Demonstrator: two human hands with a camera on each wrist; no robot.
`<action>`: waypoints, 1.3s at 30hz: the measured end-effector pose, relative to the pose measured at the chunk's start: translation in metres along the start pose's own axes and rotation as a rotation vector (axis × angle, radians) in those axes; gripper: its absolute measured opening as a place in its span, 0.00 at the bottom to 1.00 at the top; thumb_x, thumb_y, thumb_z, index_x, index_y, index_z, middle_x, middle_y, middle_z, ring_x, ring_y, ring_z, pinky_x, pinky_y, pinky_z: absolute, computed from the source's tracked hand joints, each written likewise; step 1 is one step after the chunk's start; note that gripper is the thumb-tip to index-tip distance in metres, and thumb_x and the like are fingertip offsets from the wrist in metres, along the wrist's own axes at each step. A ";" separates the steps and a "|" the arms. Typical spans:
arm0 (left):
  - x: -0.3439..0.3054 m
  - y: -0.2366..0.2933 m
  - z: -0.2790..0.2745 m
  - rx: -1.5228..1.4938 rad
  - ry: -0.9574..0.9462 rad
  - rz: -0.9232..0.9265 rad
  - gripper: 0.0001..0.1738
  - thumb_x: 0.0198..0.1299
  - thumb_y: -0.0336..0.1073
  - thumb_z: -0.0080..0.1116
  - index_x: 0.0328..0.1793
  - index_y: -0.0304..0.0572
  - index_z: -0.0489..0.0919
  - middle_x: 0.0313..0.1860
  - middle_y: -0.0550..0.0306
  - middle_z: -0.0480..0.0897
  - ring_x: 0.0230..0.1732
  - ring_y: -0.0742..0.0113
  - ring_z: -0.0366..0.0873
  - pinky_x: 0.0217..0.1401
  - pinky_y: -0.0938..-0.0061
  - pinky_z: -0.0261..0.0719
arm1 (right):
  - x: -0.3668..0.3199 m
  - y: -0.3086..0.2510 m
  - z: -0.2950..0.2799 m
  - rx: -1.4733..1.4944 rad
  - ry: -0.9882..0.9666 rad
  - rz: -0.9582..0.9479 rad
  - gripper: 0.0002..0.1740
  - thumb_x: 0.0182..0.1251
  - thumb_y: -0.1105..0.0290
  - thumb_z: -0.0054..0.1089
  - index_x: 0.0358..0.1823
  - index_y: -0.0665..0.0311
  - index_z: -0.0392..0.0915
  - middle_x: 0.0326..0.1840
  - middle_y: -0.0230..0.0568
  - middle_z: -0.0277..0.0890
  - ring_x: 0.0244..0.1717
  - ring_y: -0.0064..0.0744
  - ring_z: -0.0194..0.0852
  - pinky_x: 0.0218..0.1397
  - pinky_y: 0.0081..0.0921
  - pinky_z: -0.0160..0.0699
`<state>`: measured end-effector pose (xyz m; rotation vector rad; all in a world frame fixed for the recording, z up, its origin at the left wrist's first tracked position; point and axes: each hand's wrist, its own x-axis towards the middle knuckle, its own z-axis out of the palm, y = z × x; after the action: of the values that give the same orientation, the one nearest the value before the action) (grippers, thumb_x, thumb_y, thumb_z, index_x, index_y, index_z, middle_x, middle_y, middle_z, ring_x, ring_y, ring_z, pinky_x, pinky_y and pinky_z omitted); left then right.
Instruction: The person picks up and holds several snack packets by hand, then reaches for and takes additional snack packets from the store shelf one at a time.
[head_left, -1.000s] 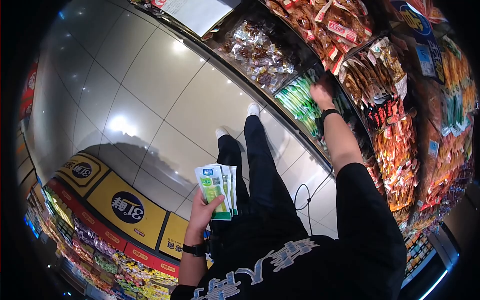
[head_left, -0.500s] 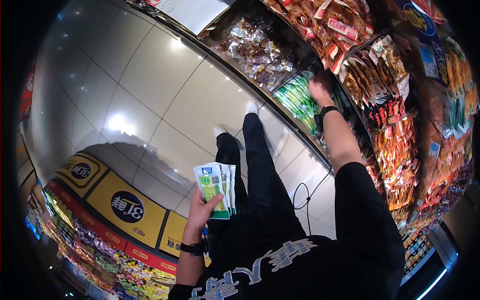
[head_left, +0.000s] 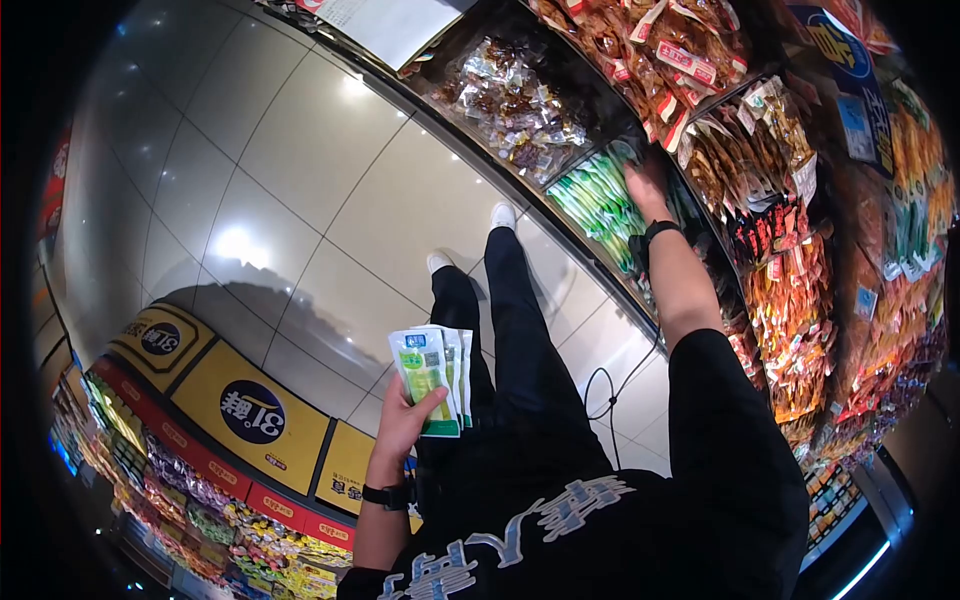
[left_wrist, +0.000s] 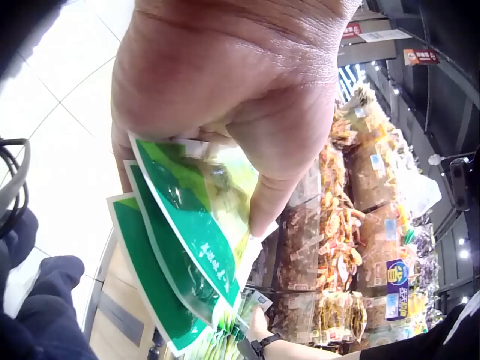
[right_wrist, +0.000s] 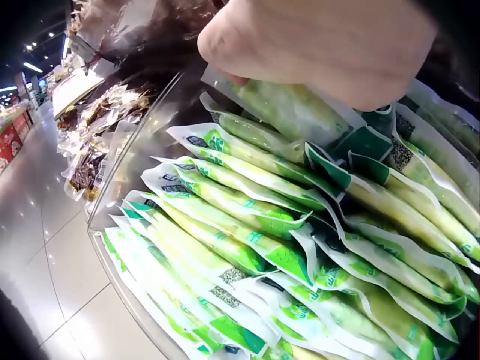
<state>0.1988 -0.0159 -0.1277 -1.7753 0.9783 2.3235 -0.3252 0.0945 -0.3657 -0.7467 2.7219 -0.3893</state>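
Three green-and-white packets (head_left: 425, 375) are fanned out in my left hand (head_left: 403, 415), the thumb across their front. In the left wrist view their green ends (left_wrist: 176, 225) hang below the palm. My right hand (head_left: 646, 187) is in the bin of green packets (head_left: 600, 205). Seen from the right wrist, the hand (right_wrist: 322, 49) has its fingers round the top of one packet (right_wrist: 289, 109), above rows of similar packets (right_wrist: 240, 202); most fingertips are hidden behind the hand.
A clear divider wall (right_wrist: 135, 142) edges the bin. Next to it lie small dark-brown packets (head_left: 515, 105); reddish-brown packs (head_left: 790, 330) fill the shelves on the right. A yellow-panelled counter (head_left: 255, 410) stands at lower left, and a thin black cable (head_left: 613, 400) hangs near the legs.
My right hand has shifted slightly within the green packets, and a packet end now shows beside its fingers. The left hand keeps its hold, nearly still.
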 end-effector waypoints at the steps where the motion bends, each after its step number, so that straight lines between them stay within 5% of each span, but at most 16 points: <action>1: 0.000 0.000 0.000 0.006 0.002 -0.001 0.24 0.60 0.27 0.66 0.61 0.38 0.72 0.52 0.55 0.83 0.49 0.69 0.83 0.51 0.73 0.83 | -0.002 0.004 0.001 0.022 0.025 -0.010 0.39 0.62 0.50 0.61 0.69 0.69 0.65 0.71 0.60 0.64 0.72 0.54 0.61 0.74 0.39 0.59; 4: 0.000 0.002 0.001 0.011 0.004 -0.001 0.23 0.60 0.27 0.66 0.61 0.38 0.72 0.52 0.55 0.83 0.49 0.69 0.83 0.51 0.73 0.83 | 0.001 0.004 0.016 -0.191 0.149 0.011 0.41 0.64 0.50 0.59 0.70 0.72 0.61 0.69 0.65 0.64 0.69 0.58 0.63 0.73 0.40 0.61; 7: 0.000 0.004 0.002 0.006 0.003 -0.003 0.23 0.60 0.27 0.66 0.61 0.38 0.72 0.52 0.55 0.83 0.49 0.69 0.83 0.51 0.73 0.83 | -0.003 -0.024 0.007 -0.424 -0.037 0.059 0.42 0.66 0.51 0.56 0.71 0.74 0.56 0.68 0.68 0.63 0.70 0.59 0.61 0.74 0.44 0.57; 11: 0.000 0.007 0.004 0.046 -0.004 -0.015 0.24 0.60 0.27 0.66 0.61 0.38 0.72 0.52 0.55 0.83 0.49 0.69 0.83 0.51 0.73 0.83 | -0.023 -0.028 0.006 -0.476 0.085 -0.172 0.40 0.68 0.54 0.53 0.73 0.72 0.53 0.71 0.65 0.57 0.74 0.57 0.52 0.77 0.50 0.47; 18: 0.002 0.006 0.008 0.044 0.012 -0.029 0.24 0.60 0.27 0.67 0.61 0.38 0.72 0.52 0.55 0.83 0.49 0.69 0.83 0.51 0.74 0.83 | -0.036 -0.008 0.007 -0.637 0.173 -0.383 0.37 0.67 0.65 0.50 0.75 0.69 0.53 0.66 0.60 0.64 0.67 0.57 0.62 0.73 0.47 0.57; 22: 0.003 0.007 0.008 0.071 -0.009 0.003 0.24 0.60 0.28 0.67 0.62 0.38 0.71 0.52 0.55 0.83 0.49 0.69 0.83 0.51 0.74 0.83 | -0.015 -0.014 0.013 -0.501 0.196 -0.238 0.34 0.66 0.63 0.51 0.71 0.68 0.58 0.67 0.63 0.62 0.69 0.62 0.58 0.72 0.53 0.56; 28: 0.003 0.009 0.011 0.066 0.012 0.015 0.25 0.60 0.28 0.67 0.62 0.39 0.71 0.52 0.55 0.83 0.49 0.69 0.83 0.51 0.74 0.83 | 0.003 -0.016 0.001 -0.296 0.095 0.008 0.34 0.55 0.52 0.60 0.57 0.70 0.73 0.57 0.64 0.75 0.57 0.55 0.77 0.61 0.42 0.76; 33: 0.002 0.010 0.011 0.042 -0.001 0.021 0.25 0.60 0.27 0.66 0.62 0.38 0.71 0.52 0.55 0.83 0.49 0.69 0.83 0.51 0.73 0.83 | 0.001 -0.021 -0.014 -0.307 -0.038 -0.033 0.30 0.57 0.57 0.61 0.56 0.70 0.73 0.57 0.62 0.76 0.56 0.54 0.77 0.60 0.43 0.76; 37: 0.003 0.009 0.010 0.034 -0.004 0.029 0.25 0.60 0.27 0.66 0.62 0.38 0.71 0.52 0.55 0.82 0.49 0.69 0.83 0.51 0.73 0.82 | -0.002 -0.019 -0.008 -0.444 -0.044 -0.122 0.35 0.55 0.64 0.59 0.63 0.78 0.65 0.62 0.67 0.68 0.62 0.59 0.69 0.67 0.49 0.66; 39: 0.002 0.007 0.008 0.035 0.009 0.030 0.25 0.60 0.27 0.66 0.62 0.38 0.71 0.52 0.55 0.82 0.49 0.69 0.83 0.51 0.73 0.82 | -0.010 -0.020 -0.002 -0.550 0.081 -0.157 0.36 0.55 0.64 0.59 0.64 0.77 0.64 0.63 0.64 0.67 0.65 0.58 0.66 0.68 0.50 0.62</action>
<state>0.1880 -0.0179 -0.1249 -1.7720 1.0467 2.3029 -0.3079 0.0833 -0.3554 -1.1031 2.8784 0.3259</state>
